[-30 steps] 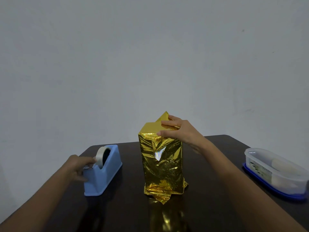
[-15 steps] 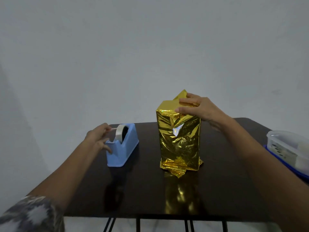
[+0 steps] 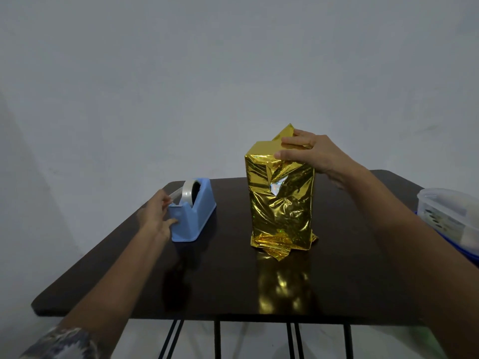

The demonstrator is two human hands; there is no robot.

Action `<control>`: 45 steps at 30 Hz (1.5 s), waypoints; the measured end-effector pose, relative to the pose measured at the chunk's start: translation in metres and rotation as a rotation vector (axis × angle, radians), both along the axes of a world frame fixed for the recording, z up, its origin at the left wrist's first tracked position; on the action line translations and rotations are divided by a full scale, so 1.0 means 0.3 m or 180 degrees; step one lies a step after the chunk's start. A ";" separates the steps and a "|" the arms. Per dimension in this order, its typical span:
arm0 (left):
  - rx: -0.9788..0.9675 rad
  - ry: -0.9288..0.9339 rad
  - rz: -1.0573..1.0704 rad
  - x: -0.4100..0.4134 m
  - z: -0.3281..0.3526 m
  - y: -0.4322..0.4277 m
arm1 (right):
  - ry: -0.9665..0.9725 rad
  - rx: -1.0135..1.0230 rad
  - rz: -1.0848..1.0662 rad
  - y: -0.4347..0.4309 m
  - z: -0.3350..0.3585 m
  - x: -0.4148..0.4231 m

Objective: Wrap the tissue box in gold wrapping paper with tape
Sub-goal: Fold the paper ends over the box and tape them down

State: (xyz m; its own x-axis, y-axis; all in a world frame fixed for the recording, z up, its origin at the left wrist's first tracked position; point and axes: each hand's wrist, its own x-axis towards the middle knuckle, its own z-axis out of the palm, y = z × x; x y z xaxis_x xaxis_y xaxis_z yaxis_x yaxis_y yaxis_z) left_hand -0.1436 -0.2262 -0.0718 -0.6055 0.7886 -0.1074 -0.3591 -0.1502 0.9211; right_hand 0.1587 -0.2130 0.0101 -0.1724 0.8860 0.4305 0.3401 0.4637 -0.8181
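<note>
At the middle of the dark glossy table [image 3: 233,288], a little toward 1 o'clock, stands the tall wrapped box [image 3: 281,203], upright on one end and sheathed in crinkled gold foil paper. Loose foil bunches out under its base, and a pointed flap sticks up behind its top at 12 o'clock.

Your right hand [image 3: 309,151] clamps the box's top right corner: the fingers lie across the folded top and the thumb presses the front face just below the edge.

Toward 10 o'clock, well apart from the box, sits the light blue plastic tape dispenser [image 3: 194,216] with its roll of clear tape [image 3: 188,194]. Your left hand [image 3: 155,215] is at the dispenser's near end. Its fingers close on the free end of the tape strip [image 3: 175,193], which runs taut from the roll, while the thumb rests against the dispenser's front wall.

At 3 o'clock, on the table's edge, a clear plastic container [image 3: 448,216] sits on a blue base, partly out of view. A patterned sleeve [image 3: 62,343] covers your left upper arm.
</note>
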 end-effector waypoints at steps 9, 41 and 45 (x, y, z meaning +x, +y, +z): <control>0.0066 -0.0120 0.0190 0.012 -0.119 0.004 | -0.0012 0.0062 -0.0001 -0.001 -0.005 0.005; 0.0040 0.0619 -0.0101 0.026 -0.223 -0.071 | 0.0013 -0.0097 0.0085 -0.015 -0.002 0.003; 0.0582 0.0904 -0.0067 0.130 -0.072 -0.106 | -0.0150 -0.0102 0.0043 -0.003 0.007 0.006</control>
